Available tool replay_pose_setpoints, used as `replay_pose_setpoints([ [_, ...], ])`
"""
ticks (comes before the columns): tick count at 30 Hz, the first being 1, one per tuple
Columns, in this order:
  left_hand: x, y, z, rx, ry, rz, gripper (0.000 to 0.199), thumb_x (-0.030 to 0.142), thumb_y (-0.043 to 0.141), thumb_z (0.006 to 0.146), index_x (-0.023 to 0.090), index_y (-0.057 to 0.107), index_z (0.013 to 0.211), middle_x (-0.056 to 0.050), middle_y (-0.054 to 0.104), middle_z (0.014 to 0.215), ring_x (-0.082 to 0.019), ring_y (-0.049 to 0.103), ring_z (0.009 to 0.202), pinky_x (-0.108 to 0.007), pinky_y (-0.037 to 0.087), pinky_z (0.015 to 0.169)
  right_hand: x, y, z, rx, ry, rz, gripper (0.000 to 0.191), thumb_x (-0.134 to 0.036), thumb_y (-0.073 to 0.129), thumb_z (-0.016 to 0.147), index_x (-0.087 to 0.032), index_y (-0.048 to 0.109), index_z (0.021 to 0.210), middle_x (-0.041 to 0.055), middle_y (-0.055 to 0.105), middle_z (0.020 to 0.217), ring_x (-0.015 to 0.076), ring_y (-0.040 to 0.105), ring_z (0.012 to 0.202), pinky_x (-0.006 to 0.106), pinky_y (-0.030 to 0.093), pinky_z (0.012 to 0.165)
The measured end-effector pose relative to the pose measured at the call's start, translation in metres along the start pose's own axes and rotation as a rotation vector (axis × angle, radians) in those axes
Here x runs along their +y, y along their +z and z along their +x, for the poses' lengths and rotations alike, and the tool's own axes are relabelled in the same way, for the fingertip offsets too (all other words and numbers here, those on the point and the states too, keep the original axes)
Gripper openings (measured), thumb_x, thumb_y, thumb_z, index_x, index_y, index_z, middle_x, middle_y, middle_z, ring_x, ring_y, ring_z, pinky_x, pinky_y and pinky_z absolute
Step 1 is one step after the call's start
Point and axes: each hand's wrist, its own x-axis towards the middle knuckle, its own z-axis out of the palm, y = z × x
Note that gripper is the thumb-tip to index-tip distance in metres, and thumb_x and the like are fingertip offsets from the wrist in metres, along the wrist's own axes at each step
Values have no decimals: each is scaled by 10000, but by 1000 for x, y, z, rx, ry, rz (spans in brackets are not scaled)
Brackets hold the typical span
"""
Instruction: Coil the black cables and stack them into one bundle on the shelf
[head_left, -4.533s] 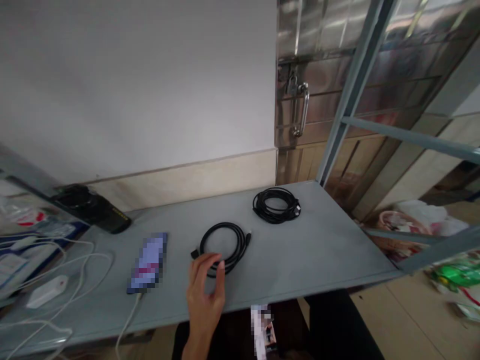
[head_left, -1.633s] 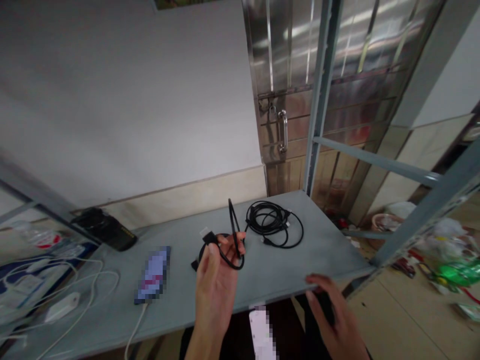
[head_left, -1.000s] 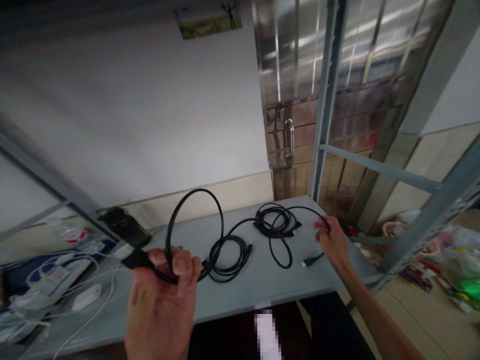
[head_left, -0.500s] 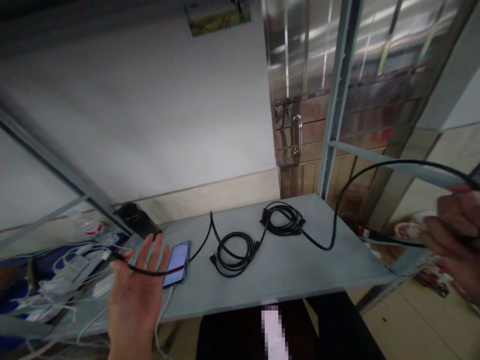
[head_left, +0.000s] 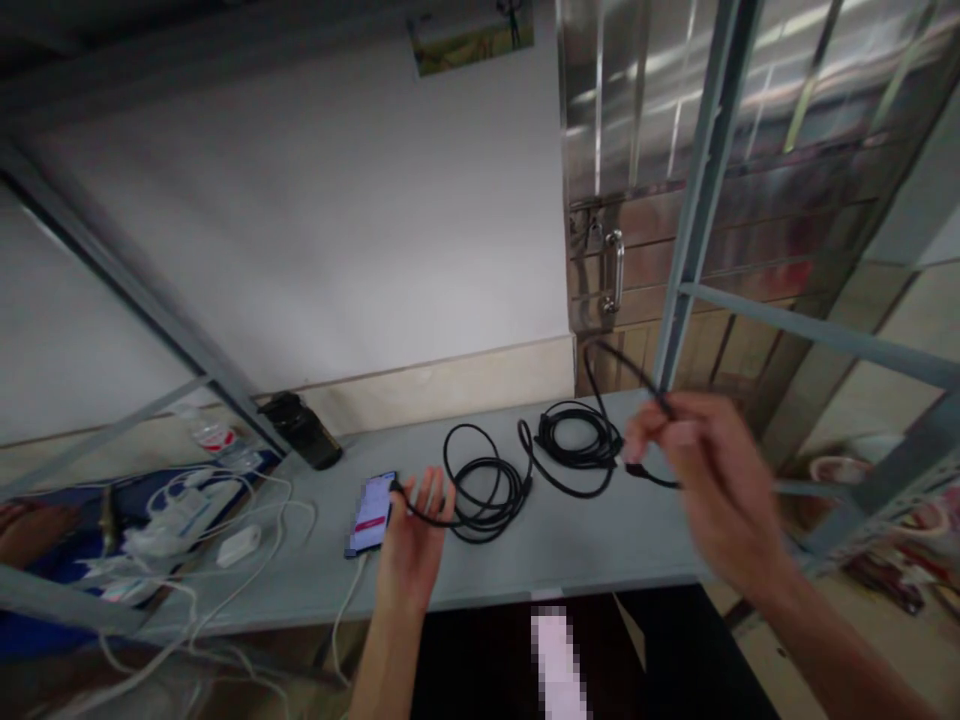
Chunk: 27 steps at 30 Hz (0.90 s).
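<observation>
My left hand (head_left: 414, 540) is palm up above the table's front half, to the right of the phone (head_left: 371, 515). Its thumb holds one end of a black cable (head_left: 431, 522) against the hand, while the other fingers stay loosely stretched. My right hand (head_left: 705, 470), slightly blurred, is raised over the right side of the table. It pinches the same kind of black cable (head_left: 626, 360), which arches up into the fingers, and a plug end (head_left: 637, 470) dangles below them. Between the hands lie a loose coil (head_left: 491, 500) and a tighter coil (head_left: 577, 440) of black cable, partly overlapped by other strands.
A grey metal table (head_left: 585, 550) stands against the wall between metal posts. A dark bottle (head_left: 304, 430), a white charger (head_left: 238, 545) and tangled white cables (head_left: 172, 520) are on the left. A clear bottle (head_left: 221, 440) stands beyond, and another person's hand (head_left: 37, 530) rests at the far left.
Both hands have come inward over the table, the left moving right and the right moving left, each keeping the cable. The raised cable arch is smaller, and more cable lies around the left coil.
</observation>
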Motion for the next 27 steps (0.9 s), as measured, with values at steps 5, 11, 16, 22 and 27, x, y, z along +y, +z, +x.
replay_pose_setpoints([
  [5,-48,-11,21,4,-118,77,124,189,701,1030,153,803,970,-117,842,1036,-211,819,997,-351,655,966,52,114,-25,-474,-57,-190,200,-261,448,1191,-197,612,1286,89,685,1151,204,667,1064,361,560,969],
  [11,-46,-51,26,-123,87,479,411,507,865,895,166,793,1115,-109,831,1088,-279,800,1077,-444,615,1048,125,174,-86,-831,-131,-524,362,-120,535,1118,-205,620,1459,110,669,1308,242,672,1177,409,569,1039],
  [16,-40,-75,30,-170,507,1296,637,669,640,1026,143,721,1376,-210,746,1372,-399,667,1387,-619,457,1250,154,185,-108,-948,-139,-561,321,-89,611,1074,-208,686,1363,83,681,1249,246,661,1191,423,559,1070],
  [22,-52,-88,38,-149,946,1682,743,533,578,1103,151,402,1716,-293,471,1697,-439,447,1601,-697,411,1260,129,163,-114,-709,-212,-441,320,-187,597,1119,-191,665,1431,121,678,1323,250,632,1244,439,555,1126],
  [27,-50,-78,24,-255,1058,1652,485,363,544,1148,273,531,1624,-181,549,1652,-339,507,1555,-603,420,1278,111,117,-227,-525,-176,-364,327,-106,536,1060,-202,666,1345,97,754,1081,226,731,1025,401,620,1024],
])
